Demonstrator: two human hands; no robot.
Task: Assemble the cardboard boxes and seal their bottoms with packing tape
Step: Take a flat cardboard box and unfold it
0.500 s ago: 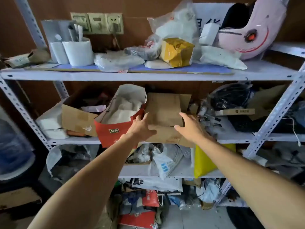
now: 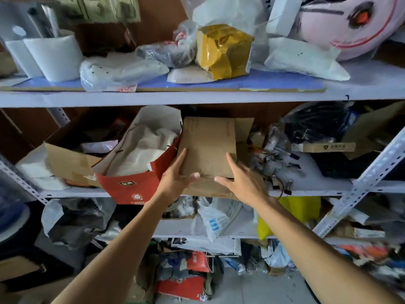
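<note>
1. The left hand [image 2: 175, 181] is laid against the left edge of a flattened cardboard box [image 2: 208, 148], fingers straight along its side and the thumb tucked at its near lower edge; a light hold from the side is judged, not a firm grasp.
2. The right hand [image 2: 241, 181] is spread, fingers extended onto the right part of the same box, thumb pointing left along the near edge.
3. The box lies tilted on the middle shelf [image 2: 317, 187], on more flat cardboard, just right of a red paper bag [image 2: 131, 185] and left of a tangle of clips and cables [image 2: 278, 163].
4. The step in hand is judged to be fetching box stock; nothing is assembled or taped.
5. Next, a firmer two-sided grip and a pull toward the near side are called for, clear of the bag.
</note>
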